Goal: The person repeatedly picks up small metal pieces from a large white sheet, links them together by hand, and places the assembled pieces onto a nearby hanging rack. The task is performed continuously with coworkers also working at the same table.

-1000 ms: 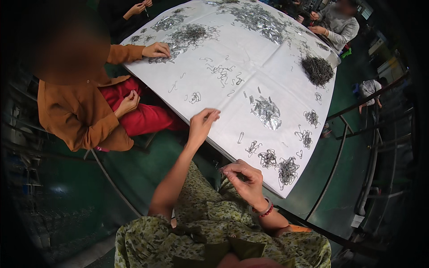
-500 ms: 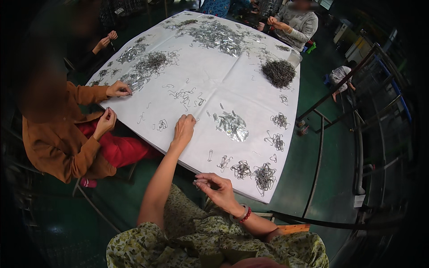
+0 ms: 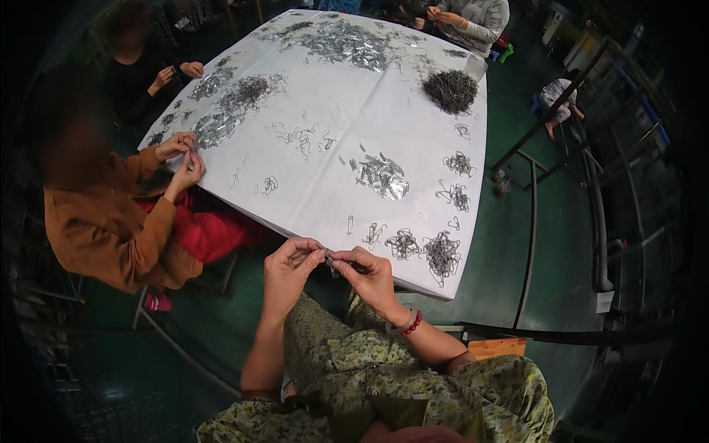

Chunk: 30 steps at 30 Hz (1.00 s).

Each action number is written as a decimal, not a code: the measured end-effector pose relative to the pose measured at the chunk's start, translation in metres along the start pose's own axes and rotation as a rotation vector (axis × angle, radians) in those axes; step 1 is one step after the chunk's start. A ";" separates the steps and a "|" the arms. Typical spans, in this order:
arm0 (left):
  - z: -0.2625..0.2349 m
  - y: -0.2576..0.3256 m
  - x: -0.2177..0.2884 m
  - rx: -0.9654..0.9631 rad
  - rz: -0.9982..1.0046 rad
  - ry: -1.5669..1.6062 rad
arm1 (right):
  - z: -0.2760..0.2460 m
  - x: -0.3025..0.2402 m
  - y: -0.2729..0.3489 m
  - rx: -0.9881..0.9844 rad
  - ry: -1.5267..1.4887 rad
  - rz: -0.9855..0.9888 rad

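My left hand [image 3: 292, 272] and my right hand [image 3: 371, 279] meet at the near edge of the white-covered table [image 3: 295, 207]. Both are closed in a fingertip pinch on small grey metal pieces [image 3: 330, 258], too small and covered for their exact shape to show. Just beyond my hands lies a heap of short shiny strips [image 3: 380, 177]. Loose bent wire hooks [image 3: 304, 138] are scattered farther left. Near my right hand sit clumps of wire hooks, a big one [image 3: 442, 255] and a smaller one [image 3: 403, 244].
A co-worker in a brown top [image 3: 111, 221] handles small pieces at the left edge; others sit farther along. A large dark heap of hooks [image 3: 450, 91] stands at the far right beside a clear container [image 3: 475, 69]. Metal frames [image 3: 528, 221] stand right of the table.
My left hand has come back from the table beside the loose hooks and joined my right hand. My right hand has risen slightly toward it. The co-worker's hands have come together.
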<state>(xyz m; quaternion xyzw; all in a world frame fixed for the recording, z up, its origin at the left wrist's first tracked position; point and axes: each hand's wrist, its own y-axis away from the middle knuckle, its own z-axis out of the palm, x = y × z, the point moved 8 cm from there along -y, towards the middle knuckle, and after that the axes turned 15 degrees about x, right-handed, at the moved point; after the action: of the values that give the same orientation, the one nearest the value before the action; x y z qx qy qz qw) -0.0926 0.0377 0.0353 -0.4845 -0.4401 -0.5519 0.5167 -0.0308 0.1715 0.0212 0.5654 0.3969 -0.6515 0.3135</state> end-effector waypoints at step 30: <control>0.002 0.021 0.033 0.096 0.244 -0.134 | -0.093 0.085 -0.184 0.010 0.944 -0.375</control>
<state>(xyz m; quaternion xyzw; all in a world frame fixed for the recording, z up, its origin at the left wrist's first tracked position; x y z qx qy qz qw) -0.0714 0.0328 0.0678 -0.5449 -0.4372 -0.4298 0.5719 -0.1571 0.3463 -0.0364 0.7187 0.5870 -0.3717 -0.0252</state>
